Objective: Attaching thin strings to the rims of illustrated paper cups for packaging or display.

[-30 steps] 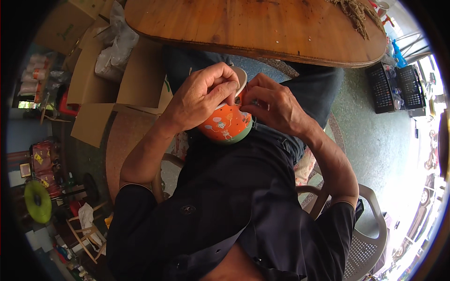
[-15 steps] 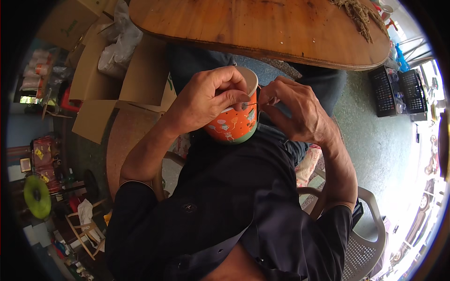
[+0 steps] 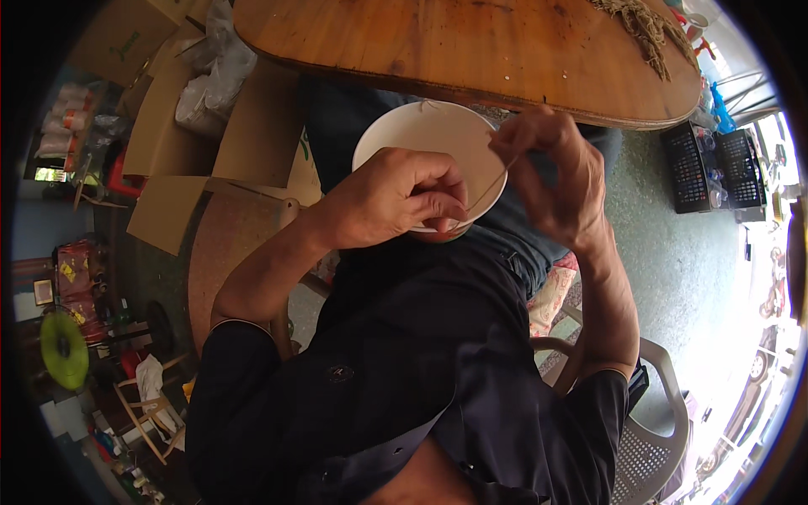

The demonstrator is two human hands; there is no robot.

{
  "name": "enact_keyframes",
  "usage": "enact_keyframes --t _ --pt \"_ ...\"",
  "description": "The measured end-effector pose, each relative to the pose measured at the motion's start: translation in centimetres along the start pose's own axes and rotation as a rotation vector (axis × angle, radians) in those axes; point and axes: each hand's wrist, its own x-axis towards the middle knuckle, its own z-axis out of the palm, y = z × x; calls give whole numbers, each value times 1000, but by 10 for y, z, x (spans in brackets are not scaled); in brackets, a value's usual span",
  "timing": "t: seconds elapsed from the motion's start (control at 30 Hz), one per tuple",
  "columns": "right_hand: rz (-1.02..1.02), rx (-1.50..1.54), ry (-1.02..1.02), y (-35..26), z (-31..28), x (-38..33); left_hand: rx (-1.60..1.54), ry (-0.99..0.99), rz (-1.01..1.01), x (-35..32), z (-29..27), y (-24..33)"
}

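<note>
A paper bucket (image 3: 400, 133), white inside and orange outside, rests over my lap with its mouth facing up. My left hand (image 3: 391, 198) is at its near rim, thumb and fingers pinched together on one end of a thin pale string (image 3: 485, 199). From there the string runs across the right part of the rim toward my right hand (image 3: 560, 181). That hand is raised just off the bucket's right side, its fingers closed on the string and a little blurred. Another small strand (image 3: 431, 104) shows at the far rim.
Ahead is a wooden table (image 3: 404, 46) with a bundle of frayed twine (image 3: 644, 29) at its far right. Open cardboard boxes (image 3: 252, 143) holding plastic bags stand to the left. Black crates (image 3: 711, 168) sit on the floor at right; a green fan (image 3: 64, 349) is far left.
The bucket has tipped so that its white inside now shows instead of its orange side. My right hand has moved up and right, drawing the string out from my left hand.
</note>
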Motion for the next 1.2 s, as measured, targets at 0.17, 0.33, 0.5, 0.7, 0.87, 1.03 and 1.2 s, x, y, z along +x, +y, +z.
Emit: enact_keyframes --t 0.17,0.33,0.5,0.7,0.87,1.03,1.2 --pt "-61 65 -336 -14 -17 0 -133 -44 -107 3 -11 -8" --pt "-121 -20 -415 -17 -11 1 -236 -48 -78 9 -16 -8" --pt "120 191 -95 -23 6 -8 -244 -121 -91 13 -11 1" --pt "10 52 -201 -17 -3 -6 -310 -202 -79 16 -11 2" --pt "34 -92 -213 -6 -8 -6 -376 -134 -101 15 -19 -7" --pt "46 -85 -184 -16 1 -5 -308 -171 -145 13 -21 -3" --pt "151 33 -319 -18 -1 -5 -389 -110 -79 15 -22 -14"
